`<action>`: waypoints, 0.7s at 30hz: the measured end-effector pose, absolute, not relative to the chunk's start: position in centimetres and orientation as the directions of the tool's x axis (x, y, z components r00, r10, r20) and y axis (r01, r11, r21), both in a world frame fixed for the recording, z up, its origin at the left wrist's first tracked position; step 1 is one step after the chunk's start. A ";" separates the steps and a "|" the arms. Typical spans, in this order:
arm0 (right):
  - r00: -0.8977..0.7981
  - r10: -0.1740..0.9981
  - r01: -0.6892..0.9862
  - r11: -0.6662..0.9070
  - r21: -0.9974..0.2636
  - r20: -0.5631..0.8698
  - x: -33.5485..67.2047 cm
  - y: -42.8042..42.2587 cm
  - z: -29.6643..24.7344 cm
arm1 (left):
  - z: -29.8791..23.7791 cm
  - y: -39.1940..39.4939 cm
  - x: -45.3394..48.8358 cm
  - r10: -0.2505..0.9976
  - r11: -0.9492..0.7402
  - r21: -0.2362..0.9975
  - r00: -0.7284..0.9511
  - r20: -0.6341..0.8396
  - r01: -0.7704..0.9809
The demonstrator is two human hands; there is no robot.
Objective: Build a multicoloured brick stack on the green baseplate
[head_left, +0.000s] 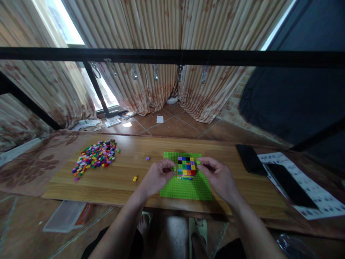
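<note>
Here, left hand [157,176] and right hand [217,176] flank the brick block [186,167].

Home room, informal hobby corner. Striped curtains [151,43] over windows, terracotta tile floor [172,124], low wooden table [121,180], scattered papers [87,125] beyond the table's far left corner, sandalled feet below.

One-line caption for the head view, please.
Left hand and right hand touch a multicoloured brick block on a green baseplate; loose bricks piled at left.
</note>
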State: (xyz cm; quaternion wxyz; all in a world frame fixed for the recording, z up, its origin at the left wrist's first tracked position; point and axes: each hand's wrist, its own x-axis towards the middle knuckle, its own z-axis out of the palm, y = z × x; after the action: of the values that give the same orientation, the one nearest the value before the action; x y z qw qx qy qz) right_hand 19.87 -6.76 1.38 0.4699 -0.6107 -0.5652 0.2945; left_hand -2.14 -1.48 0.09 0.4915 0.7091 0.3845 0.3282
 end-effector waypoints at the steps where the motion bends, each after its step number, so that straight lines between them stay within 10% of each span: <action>1: 0.195 0.967 0.431 0.068 -0.900 0.166 20.0 -6.8 1.4 | 0.3 -1.6 -2.0 0.873 -0.256 0.936 0.473 0.116 0.243; 21: 0.168 0.981 0.625 -0.031 -0.780 0.096 19.5 -7.4 1.3 | -0.8 -3.8 3.3 0.855 -0.519 0.696 0.298 0.425 0.496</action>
State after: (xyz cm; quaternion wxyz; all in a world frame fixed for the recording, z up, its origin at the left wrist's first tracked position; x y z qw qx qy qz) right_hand 19.47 -7.37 1.29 0.3603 -0.6741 -0.5955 0.2473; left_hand 3.34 -3.76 -0.82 0.2237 0.7738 0.4363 0.4010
